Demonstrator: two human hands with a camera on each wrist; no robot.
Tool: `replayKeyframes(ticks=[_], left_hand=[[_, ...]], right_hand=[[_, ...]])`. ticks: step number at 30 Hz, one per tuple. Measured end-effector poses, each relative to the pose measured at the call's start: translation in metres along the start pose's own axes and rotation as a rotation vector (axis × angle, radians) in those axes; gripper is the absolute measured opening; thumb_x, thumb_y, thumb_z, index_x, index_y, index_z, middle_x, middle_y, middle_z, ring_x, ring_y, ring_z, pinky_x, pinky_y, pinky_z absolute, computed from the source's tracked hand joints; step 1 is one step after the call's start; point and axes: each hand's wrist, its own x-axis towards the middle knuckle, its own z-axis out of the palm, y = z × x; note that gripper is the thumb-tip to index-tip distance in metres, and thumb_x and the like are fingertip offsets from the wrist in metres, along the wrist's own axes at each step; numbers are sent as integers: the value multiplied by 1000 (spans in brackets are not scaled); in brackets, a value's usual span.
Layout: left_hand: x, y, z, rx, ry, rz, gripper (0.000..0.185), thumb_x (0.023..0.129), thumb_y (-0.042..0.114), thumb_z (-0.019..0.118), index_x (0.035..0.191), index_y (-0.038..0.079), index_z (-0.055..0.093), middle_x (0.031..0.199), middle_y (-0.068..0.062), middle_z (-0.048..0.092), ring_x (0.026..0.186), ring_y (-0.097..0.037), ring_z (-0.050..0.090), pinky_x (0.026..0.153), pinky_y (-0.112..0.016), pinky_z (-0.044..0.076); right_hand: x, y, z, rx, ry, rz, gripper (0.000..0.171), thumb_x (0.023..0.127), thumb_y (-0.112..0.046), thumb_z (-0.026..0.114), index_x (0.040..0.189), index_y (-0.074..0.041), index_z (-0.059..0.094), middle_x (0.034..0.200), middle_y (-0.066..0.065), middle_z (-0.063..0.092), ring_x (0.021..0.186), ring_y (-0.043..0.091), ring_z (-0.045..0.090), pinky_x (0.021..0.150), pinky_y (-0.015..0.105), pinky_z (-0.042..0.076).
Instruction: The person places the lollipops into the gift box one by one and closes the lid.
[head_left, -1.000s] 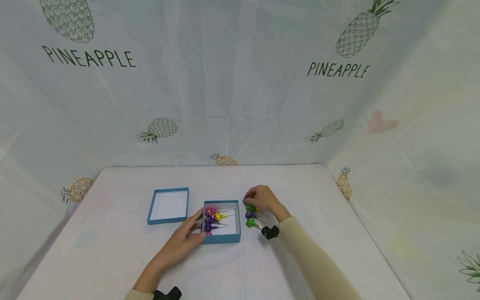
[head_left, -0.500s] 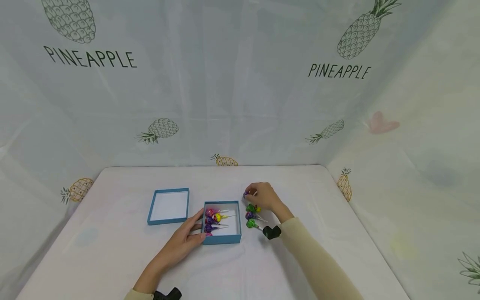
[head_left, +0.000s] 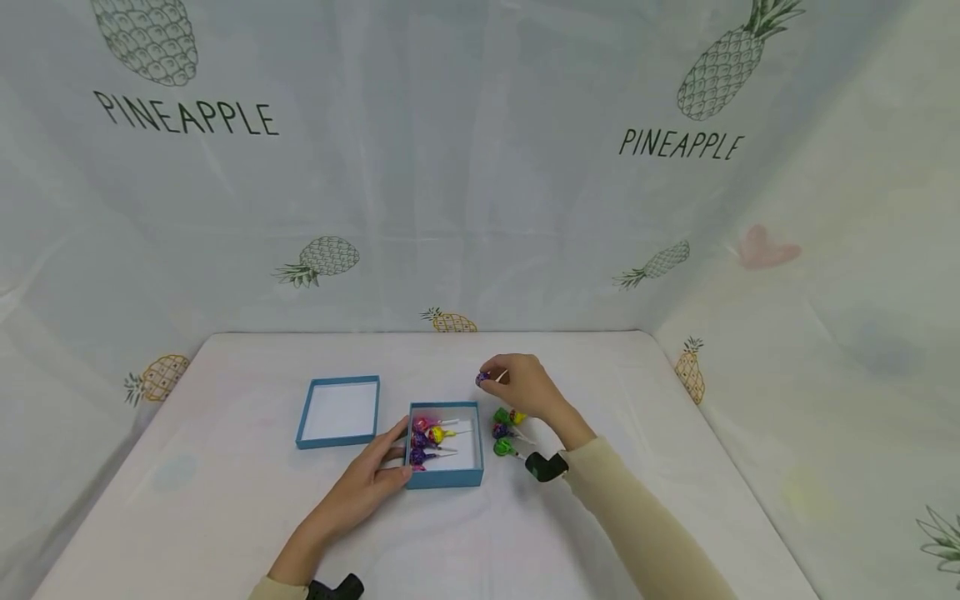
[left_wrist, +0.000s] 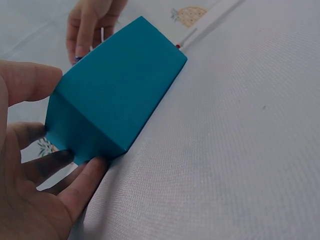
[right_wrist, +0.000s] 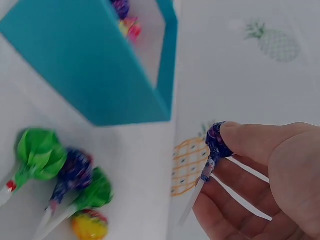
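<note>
My right hand (head_left: pixel 528 385) pinches a purple-wrapped lollipop (right_wrist: pixel 216 142) between thumb and fingers, its white stick pointing down in the right wrist view. It is behind and right of the blue box (head_left: pixel 444 478). My left hand (head_left: pixel 367 479) rests against the box's left side, thumb at the front corner and extended fingers along the left wall. Inside the box, purple, pink and yellow lollipops (head_left: pixel 437 434) lie with heads to the left. Right of it are a green lollipop (right_wrist: pixel 42 154), a purple one (right_wrist: pixel 76 169), another green one (right_wrist: pixel 95 190) and a yellow one (right_wrist: pixel 90 226).
A blue-rimmed lid (head_left: pixel 337 443) lies inside up, left of the box. Everything stands on a white cloth-covered table (head_left: pixel 247 467). A pineapple-print curtain (head_left: pixel 480 167) rises behind the table's back edge.
My right hand has lifted the purple lollipop from the far end of the loose row and moved it back and slightly left. My left hand and the box have stayed in place.
</note>
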Motion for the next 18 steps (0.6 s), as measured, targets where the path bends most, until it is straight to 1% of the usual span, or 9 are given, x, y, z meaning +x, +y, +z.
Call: replayKeyframes(ticks=[5,10,14,18], left_hand=[[-1,3,0,8,8,-16,77,104,33,68,170,27,28,167,-12,39,146,-35,50,100,-18,48],[0,2,1,12,15,-28,77,104,34,68,170,28,29,166,-11,41,146,-34,51,100,-19,48],[0,-1,2,29,17,-30,76,104,36,67,169,30,29,167,-10,41,145,-33,51,102,-23,51],[0,-2,2,23,13,-23,76,105,37,67,170,31,28,167,-10,40,146,-34,51,106,-31,53]], right_hand=[[-4,-18,-4,31,-12,-52,18,100,-20,77,115,-11,79,100,0,77,82,11,69,76,29,59],[-7,-31,-3,36,-22,-97,18,101,-19,76,117,-11,79,101,0,77,82,10,69,74,28,58],[-9,-41,0,37,-30,-116,18,101,-19,76,117,-12,79,102,-1,77,82,9,69,75,27,58],[-10,-49,3,45,-43,-128,19,100,-20,76,118,-12,79,103,-2,78,83,9,69,76,28,59]])
